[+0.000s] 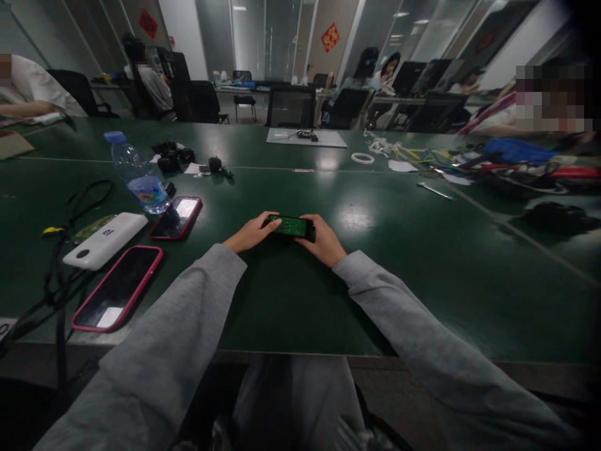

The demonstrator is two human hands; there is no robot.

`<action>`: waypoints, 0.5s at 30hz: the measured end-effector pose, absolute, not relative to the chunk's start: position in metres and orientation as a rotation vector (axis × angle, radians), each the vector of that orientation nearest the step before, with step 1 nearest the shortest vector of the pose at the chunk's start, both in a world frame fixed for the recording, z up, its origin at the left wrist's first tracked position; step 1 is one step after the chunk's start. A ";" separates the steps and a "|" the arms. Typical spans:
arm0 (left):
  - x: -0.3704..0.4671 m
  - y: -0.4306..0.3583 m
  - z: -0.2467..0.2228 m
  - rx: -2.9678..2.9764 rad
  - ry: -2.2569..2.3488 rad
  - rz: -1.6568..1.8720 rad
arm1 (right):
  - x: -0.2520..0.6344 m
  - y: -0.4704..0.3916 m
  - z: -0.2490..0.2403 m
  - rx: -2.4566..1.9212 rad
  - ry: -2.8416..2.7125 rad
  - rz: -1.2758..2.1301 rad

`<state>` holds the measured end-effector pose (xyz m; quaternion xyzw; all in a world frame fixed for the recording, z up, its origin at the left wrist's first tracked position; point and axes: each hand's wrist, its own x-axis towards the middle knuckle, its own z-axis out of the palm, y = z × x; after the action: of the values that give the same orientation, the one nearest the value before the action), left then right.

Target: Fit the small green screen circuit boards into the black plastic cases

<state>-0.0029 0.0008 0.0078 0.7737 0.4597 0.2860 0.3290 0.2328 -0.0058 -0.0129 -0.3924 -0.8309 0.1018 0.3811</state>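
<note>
Head view: a dark phone [292, 227] with a green-lit screen is held sideways at the near side of the green worktop [300, 300]. The left hand [252, 232] has its fingers clasped round one end — thumb over the screen — and the right hand [325, 241] has its fingers curled round the other. To the left lie a red-edged phone [174, 219] just beside a blue-capped bottle [149, 191], then a white oblong device [107, 243] and a pink-cased phone [118, 289]. Farther off, a pale board [282, 139] and a white ring [363, 158] lie well apart from the hands.
</note>
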 end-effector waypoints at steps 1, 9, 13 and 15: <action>-0.003 0.000 0.008 2.029 1.200 0.749 | 0.233 -0.006 -0.013 -0.997 -2.121 0.258; -0.002 -0.004 0.015 2.041 1.183 0.741 | 0.233 -0.006 -0.013 -0.999 -2.126 0.245; -0.003 -0.002 0.014 2.037 1.160 0.749 | 0.233 -0.006 -0.012 -0.987 -2.130 0.247; -0.003 -0.001 0.014 2.024 1.137 0.754 | 0.233 -0.006 -0.011 -0.973 -2.134 0.248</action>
<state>-0.0028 -0.0014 0.0138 0.7789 0.4376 0.2902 0.3430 0.2331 -0.0064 -0.0112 -0.3815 -0.8363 0.0971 0.3816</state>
